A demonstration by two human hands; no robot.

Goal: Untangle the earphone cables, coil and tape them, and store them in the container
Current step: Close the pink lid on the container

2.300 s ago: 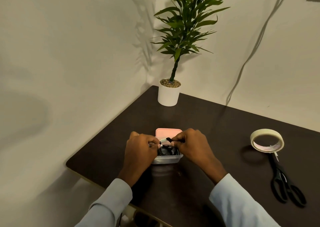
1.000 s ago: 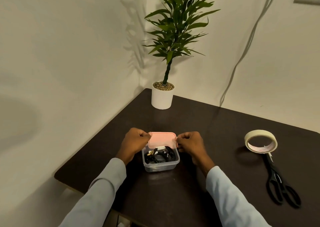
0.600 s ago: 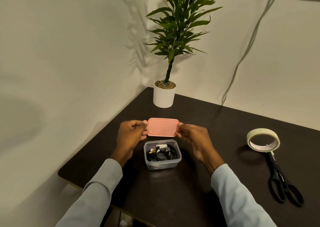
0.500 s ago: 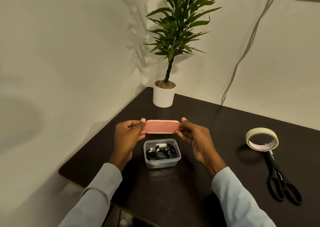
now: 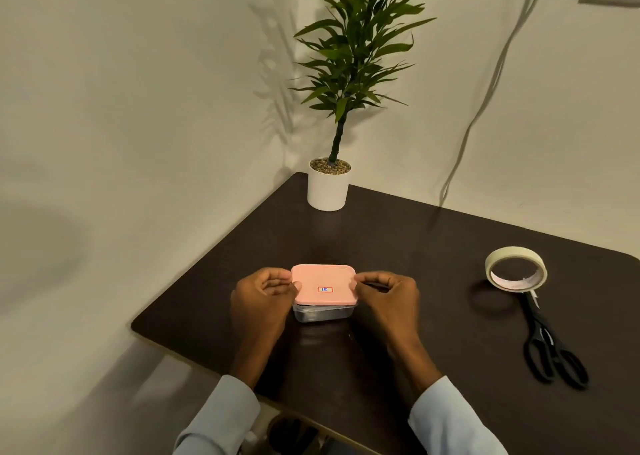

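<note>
The dark table (image 5: pixel 433 281) fills the near and right of the scene, with a potted plant (image 5: pixel 329 184) at its far corner, and a roll of masking tape (image 5: pixel 516 269) and black scissors (image 5: pixel 550 350) well apart to the right. Near the left edge sits the clear plastic container (image 5: pixel 322 312), small and probably very light, so it may skid on the smooth top if pushed sideways; its walls look thin and somewhat flexible. The pink lid (image 5: pixel 323 283) lies over its mouth, a stiff, flat piece with rounded corners, best taken at its short edges. The left hand (image 5: pixel 259 298) pinches the lid's left edge between curled fingers and thumb, and the right hand (image 5: pixel 388 295) pinches the right edge likewise. The earphone cables are hidden beneath the lid. Seating it likely wants even downward pressure at the corners, not force at the middle.
</note>
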